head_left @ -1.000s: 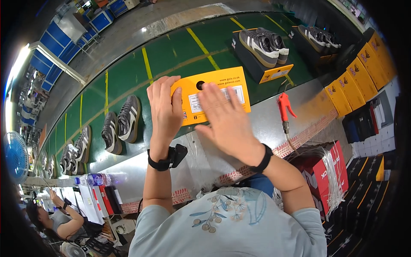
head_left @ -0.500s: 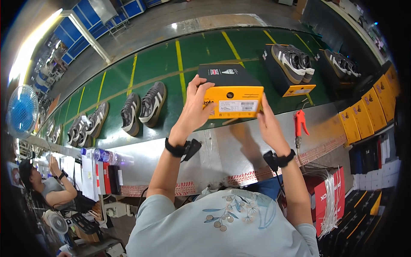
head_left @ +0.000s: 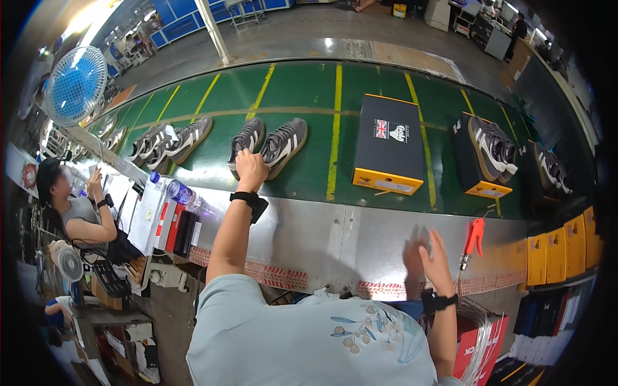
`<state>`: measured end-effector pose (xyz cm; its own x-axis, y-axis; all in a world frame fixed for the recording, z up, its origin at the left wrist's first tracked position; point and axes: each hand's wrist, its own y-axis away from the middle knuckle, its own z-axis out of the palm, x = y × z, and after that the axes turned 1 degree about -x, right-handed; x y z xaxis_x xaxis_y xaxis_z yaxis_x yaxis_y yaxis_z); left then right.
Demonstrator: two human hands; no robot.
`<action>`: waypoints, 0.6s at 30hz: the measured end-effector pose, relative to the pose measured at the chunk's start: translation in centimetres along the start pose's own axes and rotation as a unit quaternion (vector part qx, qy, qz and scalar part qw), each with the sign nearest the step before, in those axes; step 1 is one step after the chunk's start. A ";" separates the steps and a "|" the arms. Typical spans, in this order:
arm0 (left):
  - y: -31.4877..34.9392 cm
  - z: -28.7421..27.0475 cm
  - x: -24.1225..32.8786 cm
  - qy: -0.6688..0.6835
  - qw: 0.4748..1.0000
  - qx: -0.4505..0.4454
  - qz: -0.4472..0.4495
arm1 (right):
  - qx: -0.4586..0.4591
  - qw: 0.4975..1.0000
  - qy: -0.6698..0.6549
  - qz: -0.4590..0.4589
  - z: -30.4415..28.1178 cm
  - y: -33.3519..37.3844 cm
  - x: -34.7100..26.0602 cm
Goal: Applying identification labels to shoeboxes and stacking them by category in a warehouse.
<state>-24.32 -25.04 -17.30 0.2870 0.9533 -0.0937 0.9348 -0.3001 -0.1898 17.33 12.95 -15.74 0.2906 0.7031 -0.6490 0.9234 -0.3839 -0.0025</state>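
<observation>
Head view: gray shoe touches the left hand, grip unclear, toward the green belt's near edge; right hand splayed.

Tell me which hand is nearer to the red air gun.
Right. The right hand is open just left of the red air gun, not touching it; the left hand is much farther left, at the heel of a gray shoe.

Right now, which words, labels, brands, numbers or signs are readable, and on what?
I won't copy wording, only say where it stands:
Dark shoebox lid: white lettering beside a flag.
Its orange end: pale label, too small to read.
Red carton: large white letters.
Yellow boxes, right: dark marks, too small to read.
</observation>
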 end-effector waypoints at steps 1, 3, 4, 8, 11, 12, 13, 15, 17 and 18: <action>-0.1 0.0 -0.6 0.001 1.000 -0.002 0.000 | -0.002 1.000 0.001 0.001 -0.2 1.2 0.9; -0.2 -0.2 -1.4 -0.010 0.999 -0.029 0.008 | 0.042 0.997 0.041 0.056 -0.6 4.1 2.6; -0.3 0.1 -3.2 -0.016 0.994 -0.112 0.013 | 0.036 0.997 0.039 0.053 -0.7 5.0 2.3; -1.6 -1.1 -5.1 0.082 0.977 -0.180 0.079 | 0.078 0.977 0.165 0.109 -0.1 8.8 1.8; -3.4 -4.1 -1.8 0.124 0.950 -0.250 0.137 | 0.113 0.972 0.139 0.155 2.0 10.4 2.4; -3.5 -4.3 -0.8 0.155 0.951 -0.244 0.109 | 0.125 0.967 0.166 0.150 3.1 10.3 2.6; -3.6 -4.6 0.7 0.186 0.949 -0.240 0.086 | 0.137 0.960 0.195 0.150 4.2 10.3 2.7; -4.2 -5.6 3.7 0.254 0.939 -0.213 0.095 | 0.180 0.948 0.201 0.168 5.4 9.6 2.7; -4.4 -6.9 7.2 0.395 0.903 -0.158 0.068 | 0.214 0.942 0.186 0.180 5.6 9.0 2.6; -5.3 -7.6 8.3 0.424 0.892 -0.150 0.047 | 0.220 0.940 0.185 0.186 5.6 8.8 2.7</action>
<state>-25.32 -15.26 -9.60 0.3029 0.6449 0.7016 0.8757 -0.4788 0.0620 24.82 8.06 -21.79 0.7150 0.6003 -0.3584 0.5713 -0.7971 -0.1954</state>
